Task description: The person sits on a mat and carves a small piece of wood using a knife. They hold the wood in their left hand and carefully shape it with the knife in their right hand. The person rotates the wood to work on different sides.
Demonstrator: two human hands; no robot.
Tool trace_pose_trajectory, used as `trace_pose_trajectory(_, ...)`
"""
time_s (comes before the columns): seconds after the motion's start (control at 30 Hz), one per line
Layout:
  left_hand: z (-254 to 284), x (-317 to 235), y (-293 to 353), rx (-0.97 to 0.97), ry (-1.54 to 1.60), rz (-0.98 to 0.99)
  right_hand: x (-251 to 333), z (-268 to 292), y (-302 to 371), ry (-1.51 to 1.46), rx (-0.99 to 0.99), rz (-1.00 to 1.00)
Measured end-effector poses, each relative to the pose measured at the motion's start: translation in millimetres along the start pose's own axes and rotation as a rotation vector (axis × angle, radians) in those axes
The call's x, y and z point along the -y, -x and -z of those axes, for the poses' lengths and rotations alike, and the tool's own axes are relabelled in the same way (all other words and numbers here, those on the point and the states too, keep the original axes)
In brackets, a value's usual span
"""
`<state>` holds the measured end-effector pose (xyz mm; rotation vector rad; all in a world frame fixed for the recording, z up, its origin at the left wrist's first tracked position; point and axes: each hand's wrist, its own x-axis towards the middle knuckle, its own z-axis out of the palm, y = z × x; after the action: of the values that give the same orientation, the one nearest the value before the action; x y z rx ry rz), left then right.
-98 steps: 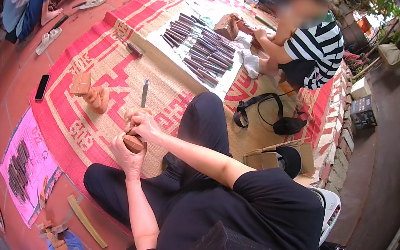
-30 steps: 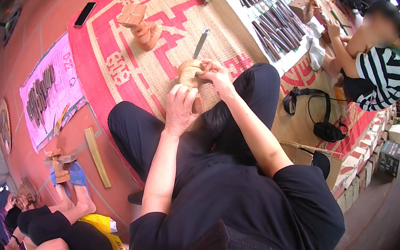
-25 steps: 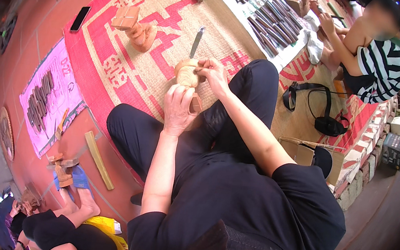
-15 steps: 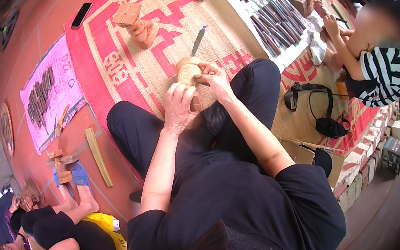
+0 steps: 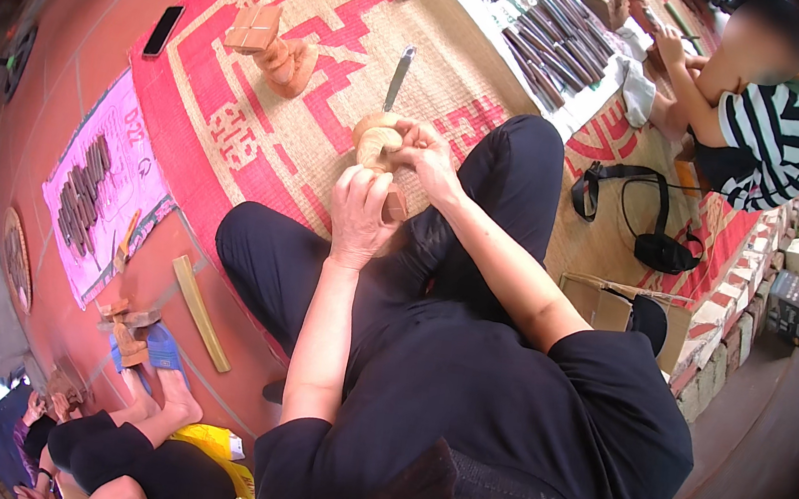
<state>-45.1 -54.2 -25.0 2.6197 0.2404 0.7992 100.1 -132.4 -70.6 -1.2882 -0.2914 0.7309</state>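
Note:
A pale wooden carving (image 5: 374, 141) with a rounded end and a squared reddish base is held above my lap. My left hand (image 5: 362, 206) wraps round its lower part, by the base. The fingers of my right hand (image 5: 423, 159) are pinched together against its upper right side; whether they hold a small tool there I cannot make out. Just beyond the carving, a flat metal blade or file (image 5: 399, 78) lies on the woven mat (image 5: 336, 120). Farther left on the mat stands another wooden carving (image 5: 283, 61) with a square block end.
Rows of dark-handled tools (image 5: 558, 38) lie on a white cloth, more chisels (image 5: 84, 193) on a pink sheet. A phone (image 5: 162, 30), a wooden strip (image 5: 200, 312) and a black strapped pouch (image 5: 662, 252) lie around. Co-workers sit at the far right (image 5: 768, 137) and lower left (image 5: 140, 458).
The carving has turned slightly in my hands, its rounded end showing differently. My right fingers have shifted a little against it. The left hand keeps its hold.

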Motion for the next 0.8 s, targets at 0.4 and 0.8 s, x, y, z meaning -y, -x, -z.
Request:
trace_pose_trajectory(0.4,0,-1,-1,-0.003,0.005,-0.002,20,-5,12,-0.189,-0.042,-0.118)
trace_pose_trajectory(0.8,-2,-1,-1,-0.013,0.007,-0.008,-3,8,4,-0.108,-0.047,-0.095)
